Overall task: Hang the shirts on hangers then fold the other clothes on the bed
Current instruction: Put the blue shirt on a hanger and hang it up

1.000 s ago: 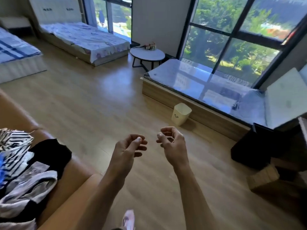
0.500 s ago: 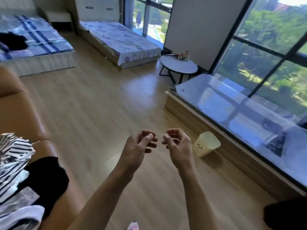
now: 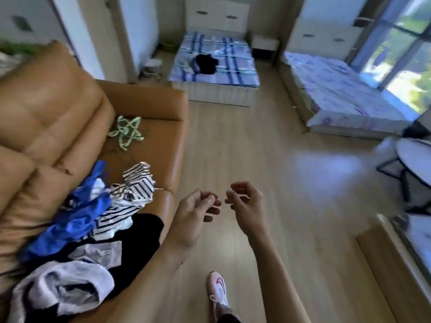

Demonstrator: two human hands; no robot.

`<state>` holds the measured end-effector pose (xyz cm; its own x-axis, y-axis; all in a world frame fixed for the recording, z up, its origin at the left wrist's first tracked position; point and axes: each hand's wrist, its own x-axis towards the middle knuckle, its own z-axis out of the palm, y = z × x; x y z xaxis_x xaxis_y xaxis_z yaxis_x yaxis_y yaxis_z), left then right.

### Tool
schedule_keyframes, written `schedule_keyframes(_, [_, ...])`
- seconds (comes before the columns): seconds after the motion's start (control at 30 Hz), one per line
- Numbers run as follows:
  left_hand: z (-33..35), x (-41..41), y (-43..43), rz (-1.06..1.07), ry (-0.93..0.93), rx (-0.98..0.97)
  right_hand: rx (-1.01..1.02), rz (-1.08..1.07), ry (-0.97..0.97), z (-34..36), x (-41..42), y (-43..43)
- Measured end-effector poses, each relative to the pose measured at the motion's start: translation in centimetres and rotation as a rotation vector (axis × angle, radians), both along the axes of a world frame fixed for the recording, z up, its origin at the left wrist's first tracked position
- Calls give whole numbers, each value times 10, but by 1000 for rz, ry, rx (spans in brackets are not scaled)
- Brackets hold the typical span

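A heap of clothes (image 3: 93, 229) lies on the tan sofa (image 3: 46, 108) at my left: a striped shirt (image 3: 133, 190), a blue garment (image 3: 74, 220), black cloth (image 3: 140, 234) and a grey-white piece (image 3: 70, 283). Pale green hangers (image 3: 126, 132) lie in a tangle farther along the sofa seat. My left hand (image 3: 198, 213) and my right hand (image 3: 247, 206) hover over the floor beside the sofa, fingers loosely curled, holding nothing. A blue plaid bed (image 3: 217, 66) across the room carries a dark garment (image 3: 206, 64).
A second bed (image 3: 345, 99) with a floral cover stands at the right by the window. A round side table (image 3: 415, 164) is at the right edge. Wooden floor (image 3: 256, 148) stretches between sofa and beds. My shoe (image 3: 218, 291) shows below.
The view has swung left from the window platform toward the sofa and beds. The clothes heap and hangers have come into sight. Both hands keep the same curled pose.
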<state>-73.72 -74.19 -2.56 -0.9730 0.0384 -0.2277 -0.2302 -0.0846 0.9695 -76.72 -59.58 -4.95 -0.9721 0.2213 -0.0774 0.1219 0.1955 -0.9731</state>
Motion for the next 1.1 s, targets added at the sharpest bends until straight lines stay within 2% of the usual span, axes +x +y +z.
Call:
schedule_keyframes(0.23, [5,-111,-51,399,-36,16,8,425,14,11,-165,-67])
schedule_keyframes(0.53, [-46,-187,-129,828,-186,89,53,812,-92,-27,-275,-192])
schedule_keyframes(0.73, [-96,-276,-207,987,-180,187,227,1014,-122,-60,-357,-274])
schedule_keyframes(0.9, [-136,-334,-275,1071,-242,255,354,1103,-146,-74,-427,-334])
schedule_keyframes(1.1, [-241,-345,-343,1184,-631,146,397,1170,-280,-112,-461,-402])
